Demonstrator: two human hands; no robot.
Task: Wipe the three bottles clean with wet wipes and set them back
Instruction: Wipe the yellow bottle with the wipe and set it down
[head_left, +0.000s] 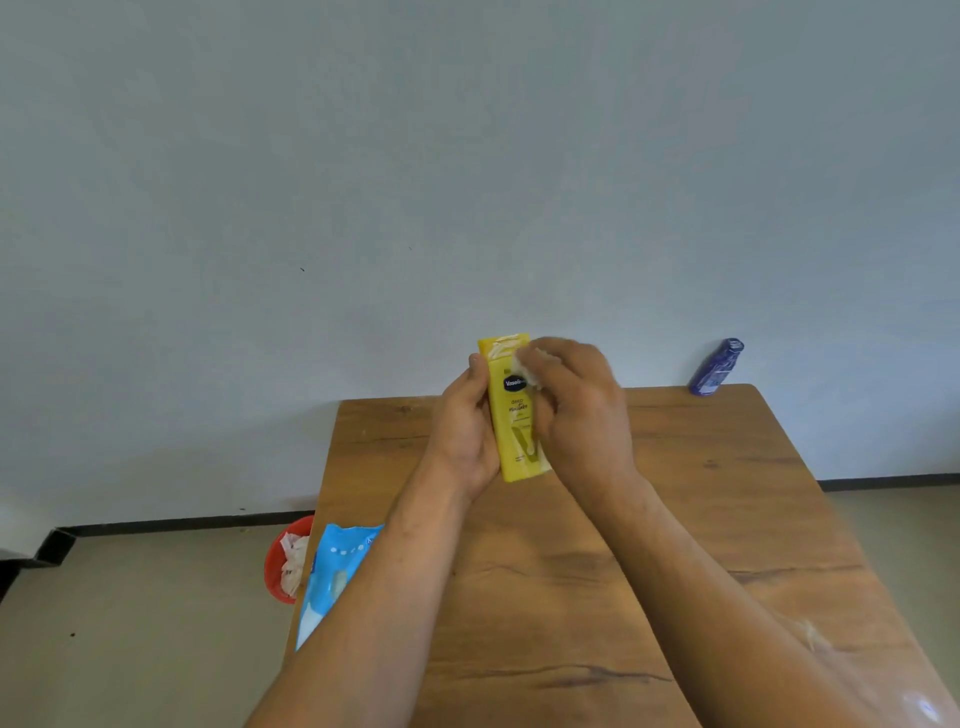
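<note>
Wooden desk pushed up against a pale wall, filling most of the lower view. Blue pack of wet wipes lying at its left edge, partly hidden behind the left forearm, probably parked there for easy grabbing. Red bin down on the floor just beside that edge, holding crumpled white wipes, so handy for dropping used ones straight off the desk.

Left hand wrapped round the left side of the yellow bottle, thumb lying up along the edge. Looks like a steadying grip, keeping the label side facing up and still for rubbing. Right hand curled over the bottle's upper right, doing the actual cleaning. Bottle itself held up over the far half of the desk, between both hands.

Blue bottle standing at the far right corner, well apart from the hands. Looks tilted, though maybe just lens warp. No third bottle in view.

Smallest bit: a white wet wipe pinched under the right fingers, pressed on the bottle's front near the logo. Blurry there, so can't tell the amount bunched up.

Reckon mid-wipe on the yellow one, setting back not yet done.
</note>
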